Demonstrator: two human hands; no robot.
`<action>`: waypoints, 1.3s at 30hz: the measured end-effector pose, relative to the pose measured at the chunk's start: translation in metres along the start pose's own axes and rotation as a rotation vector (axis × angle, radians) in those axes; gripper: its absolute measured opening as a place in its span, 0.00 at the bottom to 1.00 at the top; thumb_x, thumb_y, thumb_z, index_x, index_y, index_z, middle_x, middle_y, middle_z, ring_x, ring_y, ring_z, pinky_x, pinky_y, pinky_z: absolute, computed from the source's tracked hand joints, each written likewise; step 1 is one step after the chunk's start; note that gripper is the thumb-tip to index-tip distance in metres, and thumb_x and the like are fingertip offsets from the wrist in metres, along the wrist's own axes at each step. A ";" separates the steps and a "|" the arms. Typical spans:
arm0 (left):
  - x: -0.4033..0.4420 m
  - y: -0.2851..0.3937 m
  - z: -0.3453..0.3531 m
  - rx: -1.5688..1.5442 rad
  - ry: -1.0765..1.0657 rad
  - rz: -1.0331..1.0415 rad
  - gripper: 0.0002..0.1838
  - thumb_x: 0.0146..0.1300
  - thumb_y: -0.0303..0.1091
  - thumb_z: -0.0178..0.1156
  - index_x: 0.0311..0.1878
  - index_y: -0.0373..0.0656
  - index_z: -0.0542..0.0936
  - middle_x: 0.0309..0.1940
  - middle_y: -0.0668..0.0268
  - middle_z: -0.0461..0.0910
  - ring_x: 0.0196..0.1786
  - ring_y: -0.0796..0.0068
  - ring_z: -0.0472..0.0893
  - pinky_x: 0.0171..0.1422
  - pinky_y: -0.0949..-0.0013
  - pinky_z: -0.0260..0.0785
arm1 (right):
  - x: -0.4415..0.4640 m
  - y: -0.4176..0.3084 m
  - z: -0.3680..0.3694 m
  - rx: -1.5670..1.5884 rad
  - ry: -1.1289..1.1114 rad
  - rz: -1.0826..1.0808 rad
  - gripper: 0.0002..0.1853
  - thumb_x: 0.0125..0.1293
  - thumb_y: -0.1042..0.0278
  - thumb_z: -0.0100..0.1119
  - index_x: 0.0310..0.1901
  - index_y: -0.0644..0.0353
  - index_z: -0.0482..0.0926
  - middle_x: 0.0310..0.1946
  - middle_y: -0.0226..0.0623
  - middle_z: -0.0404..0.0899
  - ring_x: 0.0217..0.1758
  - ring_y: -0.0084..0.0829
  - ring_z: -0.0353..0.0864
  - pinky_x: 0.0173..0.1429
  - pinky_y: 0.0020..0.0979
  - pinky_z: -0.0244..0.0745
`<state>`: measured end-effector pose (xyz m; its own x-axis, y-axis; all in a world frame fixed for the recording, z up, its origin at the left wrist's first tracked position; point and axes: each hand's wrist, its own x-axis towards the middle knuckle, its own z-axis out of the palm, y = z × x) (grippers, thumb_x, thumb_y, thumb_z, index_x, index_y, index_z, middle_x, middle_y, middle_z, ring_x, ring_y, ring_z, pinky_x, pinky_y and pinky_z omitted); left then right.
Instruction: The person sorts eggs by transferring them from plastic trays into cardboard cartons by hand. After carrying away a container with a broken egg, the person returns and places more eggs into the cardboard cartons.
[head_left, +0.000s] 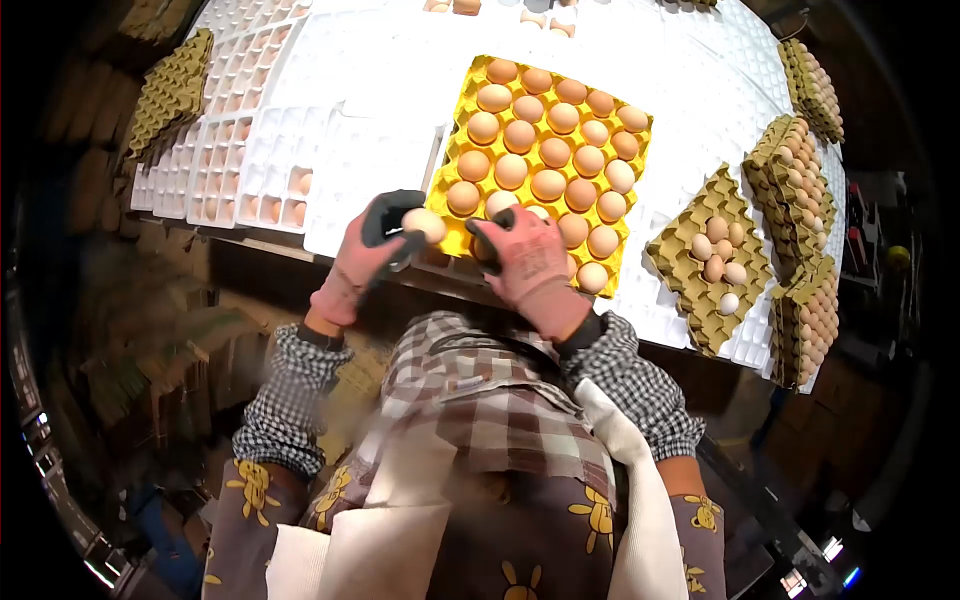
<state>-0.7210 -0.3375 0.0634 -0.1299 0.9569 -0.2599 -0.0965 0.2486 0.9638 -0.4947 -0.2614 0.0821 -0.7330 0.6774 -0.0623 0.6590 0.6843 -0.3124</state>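
Observation:
A yellow egg tray (452,240) filled with rows of brown eggs (548,184) lies on the table in front of me. At its near left corner, my left hand (375,245), in a pink and dark grey glove, pinches a light brown egg (424,225). My right hand (528,262), gloved alike, reaches over the tray's near edge with its fingers curled down. Between those fingers a brownish egg (482,250) partly shows, mostly hidden by the glove. The back of this hand also covers some of the near cells.
White plastic egg trays (275,150) cover the table, several with eggs on the left. To the right lies a brown pulp tray (690,285) with a few eggs; stacked full trays (790,170) stand beyond it. Another pulp tray (172,92) rests at the far left.

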 end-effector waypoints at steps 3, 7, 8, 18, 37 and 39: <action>0.004 0.006 -0.007 -0.112 0.014 -0.019 0.20 0.64 0.30 0.64 0.58 0.36 0.75 0.49 0.62 0.79 0.49 0.74 0.81 0.52 0.69 0.77 | -0.014 0.022 -0.010 1.274 0.232 0.302 0.21 0.54 0.66 0.72 0.51 0.57 0.81 0.42 0.37 0.79 0.39 0.30 0.80 0.44 0.28 0.76; 0.031 0.013 0.034 1.012 -0.021 0.379 0.26 0.55 0.34 0.69 0.58 0.45 0.75 0.51 0.56 0.74 0.49 0.57 0.80 0.49 0.60 0.77 | -0.002 0.038 -0.041 1.433 0.071 0.340 0.15 0.61 0.71 0.66 0.50 0.60 0.80 0.35 0.35 0.80 0.40 0.23 0.80 0.48 0.23 0.75; 0.039 0.013 0.038 1.331 -0.004 0.393 0.28 0.51 0.35 0.72 0.57 0.48 0.75 0.53 0.55 0.72 0.50 0.52 0.79 0.49 0.57 0.77 | 0.013 0.026 -0.038 1.058 0.104 0.289 0.16 0.58 0.68 0.68 0.49 0.56 0.81 0.36 0.39 0.80 0.39 0.28 0.81 0.48 0.28 0.76; 0.076 0.048 0.041 1.383 -0.054 0.410 0.21 0.57 0.38 0.64 0.56 0.59 0.81 0.58 0.52 0.72 0.46 0.57 0.82 0.47 0.60 0.79 | 0.029 0.046 -0.058 1.289 0.156 0.457 0.16 0.63 0.66 0.69 0.46 0.69 0.81 0.39 0.32 0.83 0.41 0.21 0.80 0.47 0.23 0.75; 0.026 -0.025 -0.161 0.867 -0.026 0.159 0.29 0.48 0.36 0.75 0.57 0.49 0.80 0.53 0.57 0.77 0.50 0.57 0.81 0.56 0.60 0.76 | -0.009 -0.054 0.001 0.058 0.063 0.558 0.33 0.41 0.66 0.78 0.54 0.47 0.82 0.52 0.36 0.77 0.53 0.44 0.78 0.57 0.41 0.75; 0.035 -0.014 -0.140 1.212 -0.187 0.071 0.31 0.49 0.40 0.74 0.60 0.58 0.79 0.55 0.55 0.74 0.48 0.52 0.82 0.51 0.58 0.77 | -0.001 -0.063 -0.009 0.051 0.073 0.588 0.30 0.42 0.67 0.78 0.52 0.50 0.82 0.50 0.37 0.79 0.51 0.44 0.79 0.56 0.42 0.75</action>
<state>-0.8622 -0.3286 0.0320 0.0553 0.9559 -0.2883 0.8976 0.0788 0.4336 -0.5342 -0.3023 0.1099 -0.2327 0.9569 -0.1739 0.9405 0.1758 -0.2907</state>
